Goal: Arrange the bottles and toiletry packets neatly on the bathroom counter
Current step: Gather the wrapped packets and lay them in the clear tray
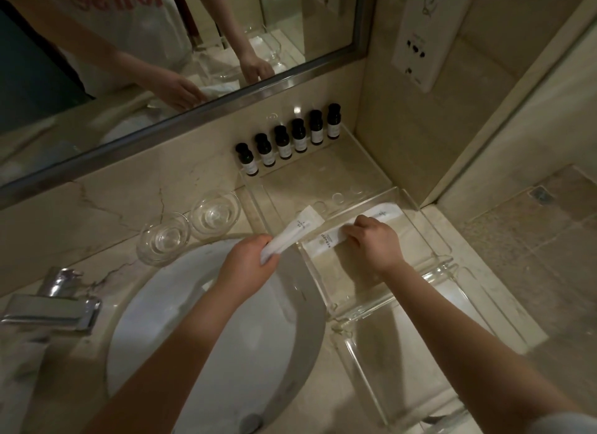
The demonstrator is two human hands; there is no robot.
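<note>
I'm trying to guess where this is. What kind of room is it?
Probably a hotel bathroom: a white sink with a chrome faucet sits below a wall mirror, and six tiny dark toiletry bottles stand in a row by the wall, near white toiletry packets, like hotels give guests.

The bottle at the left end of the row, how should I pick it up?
Pinch the leftmost bottle by its black cap, coming from above and the front. It stands upright with the wall right behind it and a neighbour bottle close on its right, so probably only its top, front and left side are free.
</note>
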